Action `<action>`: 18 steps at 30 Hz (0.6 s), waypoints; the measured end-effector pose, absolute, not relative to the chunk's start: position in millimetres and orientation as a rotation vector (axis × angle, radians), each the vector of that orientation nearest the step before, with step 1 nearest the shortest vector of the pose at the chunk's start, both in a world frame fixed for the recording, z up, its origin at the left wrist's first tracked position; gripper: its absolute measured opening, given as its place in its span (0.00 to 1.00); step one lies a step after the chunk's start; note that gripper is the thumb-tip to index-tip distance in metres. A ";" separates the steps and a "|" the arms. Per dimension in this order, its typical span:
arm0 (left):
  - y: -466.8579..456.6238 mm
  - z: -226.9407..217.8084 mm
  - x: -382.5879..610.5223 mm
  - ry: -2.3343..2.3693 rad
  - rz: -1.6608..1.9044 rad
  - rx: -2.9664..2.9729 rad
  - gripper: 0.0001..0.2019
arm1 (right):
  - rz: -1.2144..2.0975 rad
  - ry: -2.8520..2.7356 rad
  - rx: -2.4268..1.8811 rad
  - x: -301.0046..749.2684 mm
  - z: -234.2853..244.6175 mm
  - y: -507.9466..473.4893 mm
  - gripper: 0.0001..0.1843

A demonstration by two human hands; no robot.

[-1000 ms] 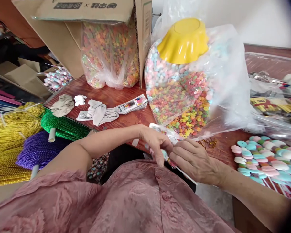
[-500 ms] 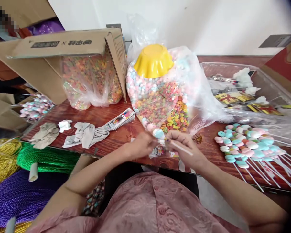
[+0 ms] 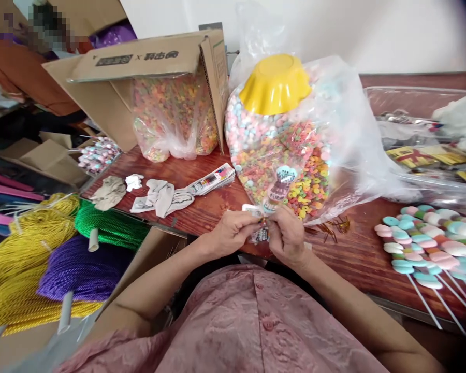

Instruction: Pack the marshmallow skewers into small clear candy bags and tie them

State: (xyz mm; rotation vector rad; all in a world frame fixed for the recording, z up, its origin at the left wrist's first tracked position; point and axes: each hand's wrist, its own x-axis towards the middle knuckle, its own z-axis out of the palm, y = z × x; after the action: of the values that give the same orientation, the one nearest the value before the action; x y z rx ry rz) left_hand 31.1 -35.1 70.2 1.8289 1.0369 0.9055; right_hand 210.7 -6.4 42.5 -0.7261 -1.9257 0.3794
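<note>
A clear printed plastic bag (image 3: pixel 281 185) with a pale blue top stands up from between my hands, in front of the loose candy. My left hand (image 3: pixel 233 231) pinches at its lower end, thumb against the fingertips. Curled in close on the other side, my right hand (image 3: pixel 289 235) also grips the bag's lower end. Whatever lies inside my right fingers is hidden. Under my hands lies another small printed wrapper (image 3: pixel 261 234). Several gold twist ties (image 3: pixel 334 228) are scattered right of my right hand.
Behind stand a bag of marshmallows and candy rings (image 3: pixel 314 176), a yellow bowl (image 3: pixel 275 85) on it, and a cardboard box (image 3: pixel 140 57). At left lie grey gloves (image 3: pixel 163 199) and flat wrappers (image 3: pixel 215 178); at right, candy skewers (image 3: pixel 431 241) and a plastic bin (image 3: pixel 419 93).
My view has swung left, so things sit further right. The white stick in my right hand no longer shows; the printed bag now stands upright, with both hands drawn together at its lower end.
</note>
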 end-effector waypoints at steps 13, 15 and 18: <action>-41.9 68.7 37.9 0.953 0.823 0.962 0.36 | 0.243 -1.963 -0.782 209.8 34.7 -24.2 0.07; -42.8 64.7 35.7 0.960 0.849 0.942 0.36 | 0.112 -2.016 -0.677 206.9 33.2 -25.5 0.08; -47.9 62.4 32.2 0.986 0.877 1.011 0.23 | 0.002 -2.090 -0.536 204.9 27.9 -26.4 0.11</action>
State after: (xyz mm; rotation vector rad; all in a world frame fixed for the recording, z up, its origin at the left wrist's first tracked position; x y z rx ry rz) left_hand 32.2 -47.9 62.4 1.0108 0.9864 0.8767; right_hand 204.9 -26.4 27.9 -0.5360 -2.0902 0.0017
